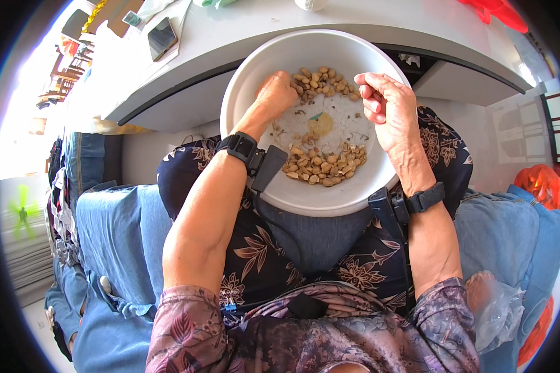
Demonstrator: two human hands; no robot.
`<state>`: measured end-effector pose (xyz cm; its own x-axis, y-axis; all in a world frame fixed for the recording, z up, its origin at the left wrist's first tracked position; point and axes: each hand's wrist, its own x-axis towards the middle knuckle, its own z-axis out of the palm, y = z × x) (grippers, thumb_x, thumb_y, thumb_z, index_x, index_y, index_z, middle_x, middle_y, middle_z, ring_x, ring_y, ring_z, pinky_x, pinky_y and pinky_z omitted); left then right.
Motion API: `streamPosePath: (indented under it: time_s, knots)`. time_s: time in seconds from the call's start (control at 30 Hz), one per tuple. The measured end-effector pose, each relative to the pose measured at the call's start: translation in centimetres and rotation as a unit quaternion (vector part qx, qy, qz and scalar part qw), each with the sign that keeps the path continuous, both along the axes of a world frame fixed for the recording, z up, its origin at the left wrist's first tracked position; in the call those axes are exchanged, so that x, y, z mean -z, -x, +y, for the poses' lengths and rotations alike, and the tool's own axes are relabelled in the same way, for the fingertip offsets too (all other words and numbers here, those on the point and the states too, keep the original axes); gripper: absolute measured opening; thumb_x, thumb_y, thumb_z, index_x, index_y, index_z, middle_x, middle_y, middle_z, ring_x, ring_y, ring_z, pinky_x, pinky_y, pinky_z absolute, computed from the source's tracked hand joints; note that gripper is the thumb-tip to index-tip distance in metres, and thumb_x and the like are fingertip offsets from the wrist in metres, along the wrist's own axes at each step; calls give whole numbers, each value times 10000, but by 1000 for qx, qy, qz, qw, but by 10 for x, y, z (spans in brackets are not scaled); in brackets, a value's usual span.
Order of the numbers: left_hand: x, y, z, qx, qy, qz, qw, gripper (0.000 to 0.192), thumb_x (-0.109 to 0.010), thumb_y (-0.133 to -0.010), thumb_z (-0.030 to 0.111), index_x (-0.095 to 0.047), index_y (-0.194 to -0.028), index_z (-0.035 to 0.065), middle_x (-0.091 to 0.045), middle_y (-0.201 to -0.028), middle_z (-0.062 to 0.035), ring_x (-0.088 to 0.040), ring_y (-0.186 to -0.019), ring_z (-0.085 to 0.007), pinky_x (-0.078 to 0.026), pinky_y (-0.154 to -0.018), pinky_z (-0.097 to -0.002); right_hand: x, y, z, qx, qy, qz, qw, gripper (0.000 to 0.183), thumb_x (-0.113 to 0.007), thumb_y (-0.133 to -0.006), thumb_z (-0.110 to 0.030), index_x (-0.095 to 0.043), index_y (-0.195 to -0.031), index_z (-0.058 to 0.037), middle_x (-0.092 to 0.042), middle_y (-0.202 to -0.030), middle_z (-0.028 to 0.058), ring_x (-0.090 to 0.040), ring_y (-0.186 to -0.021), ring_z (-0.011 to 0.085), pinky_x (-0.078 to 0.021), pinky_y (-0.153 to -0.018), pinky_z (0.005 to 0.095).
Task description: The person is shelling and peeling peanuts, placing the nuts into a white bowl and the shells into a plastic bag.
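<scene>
A wide white plastic basin [270, 51] rests on my lap against the table edge. Inside it, one pile of whole peanuts in the shell [324, 81] lies on the far side, and a second pile of peanuts and shell pieces [329, 165] on the near side. Bits of debris are scattered between the piles. My left hand [277, 93] is low in the basin, its curled fingers at the left end of the far pile; what they hold is hidden. My right hand [387, 105] is raised over the basin's right side with fingers curled, and whether something sits between them cannot be told.
A grey-white table [242, 18] stands beyond the basin, with a smartphone [162, 39] at its left and an open drawer [401, 70] below. Blue denim cloth [116, 224] covers the seat. A clear plastic bag [499, 312] lies at the right, near red bags [539, 182].
</scene>
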<state>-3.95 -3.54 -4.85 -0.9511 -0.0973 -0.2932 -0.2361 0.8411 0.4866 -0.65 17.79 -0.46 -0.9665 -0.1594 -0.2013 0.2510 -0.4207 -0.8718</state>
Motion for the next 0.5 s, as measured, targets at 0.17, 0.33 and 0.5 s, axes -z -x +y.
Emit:
streamPosePath:
  time_s: [0.17,0.33,0.5]
  knots:
    - [0,-4,-4,-84,-127,-38,988,333,-500,-822,13,-499,-1137,-96,-613,-869,-209,-640,-611,-253,-530,-464,-348,0,0,-3,-8,4,-4,1000,151,-560,-883,-96,-630,-870,38,-568,-688,23,-417,-491,25,-276,-382,145]
    - [-8,-3,-4,-84,-139,-31,986,235,-464,-824,-11,-513,-1019,-133,-612,-783,-226,-642,-569,-248,-528,-423,-329,1,0,-2,-13,-5,2,1000,155,-568,-881,-102,-630,-868,39,-568,-687,22,-415,-491,24,-275,-382,145]
    - [-11,0,-11,-66,-117,-5,991,224,-451,-798,-28,-536,-949,-170,-608,-747,-234,-652,-554,-260,-521,-391,-319,1,0,-3,-20,-15,-2,1000,152,-570,-880,-102,-629,-873,38,-565,-681,18,-419,-494,22,-273,-383,144]
